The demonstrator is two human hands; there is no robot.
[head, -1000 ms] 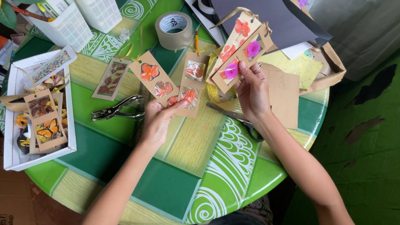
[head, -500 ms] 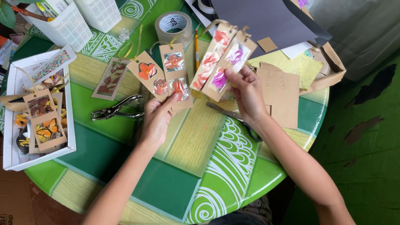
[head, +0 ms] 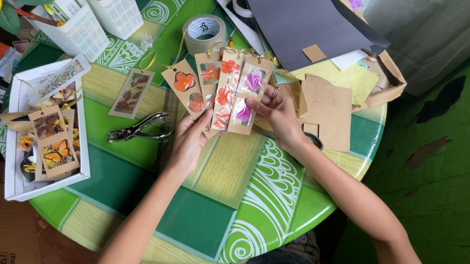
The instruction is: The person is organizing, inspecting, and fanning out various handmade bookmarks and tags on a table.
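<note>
Above the middle of the round green table point(head: 197, 220), I hold a fan of four kraft-paper bookmarks point(head: 221, 90) decorated with pressed flowers in orange, red and purple. My left hand point(head: 190, 138) pinches the lower ends of the fan between thumb and fingers, and my right hand point(head: 276, 111) grips the rightmost bookmark, the purple-flowered one, along its edge.

As I judge it, the fan could slip apart: only the overlapping bottom ends are pinched, so a loosened thumb would let the bookmarks slide down onto the tabletop. The short strings at their tops could also tangle with each other, or catch on the roll of brown packing tape point(head: 204, 31) just beyond them in the upper centre.

A fifth bookmark point(head: 131, 93) lies flat on the table, left of the fan, and a metal hole punch point(head: 136, 132) rests just below it. At the left edge a white tray point(head: 19, 187) holds more finished bookmarks, some with butterflies. Dark grey card sheets point(head: 302, 21) and brown paper pieces point(head: 329, 109) crowd the upper right.

My fingers hide the bottom ends of the fan, so I cannot tell how much they overlap. A dark round object behind my right wrist is mostly covered. White baskets point(head: 89, 23) at the upper left are cut off by the frame.
</note>
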